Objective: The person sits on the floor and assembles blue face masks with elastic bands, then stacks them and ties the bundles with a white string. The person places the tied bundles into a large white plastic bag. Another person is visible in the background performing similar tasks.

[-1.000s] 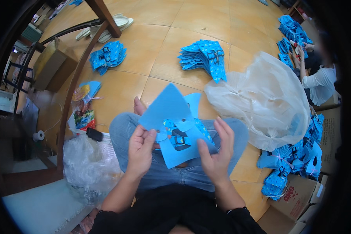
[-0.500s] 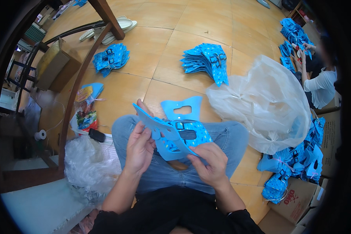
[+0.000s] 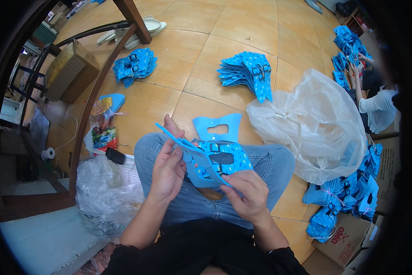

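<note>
Over my lap, my left hand [image 3: 168,176] pinches the left part of a plain blue foam sheet [image 3: 201,159], fingers behind it and thumb in front. My right hand [image 3: 248,192] grips the sheet's lower right end between thumb and fingers. It is tilted nearly edge-on, with cut-outs partly showing. Behind and below it lies a patterned blue foam piece [image 3: 241,156] with black buckles and an oval opening, resting on my legs. Just beyond is a flat plain blue foam piece [image 3: 205,124] with a cut-out. My hands partly hide how these layers meet.
Patterned blue stacks lie at the far left [image 3: 135,65] and far centre [image 3: 252,71]. A translucent plastic bag [image 3: 307,123] sits right, beside more blue bundles [image 3: 327,217] and a cardboard box [image 3: 346,236]. A wooden frame [image 3: 103,75] stands left. Another person [image 3: 378,105] works at right.
The held sheet has tipped more edge-on, and my left fingers have shifted slightly along it. Both hands keep their grip. The whole view has moved a little.
</note>
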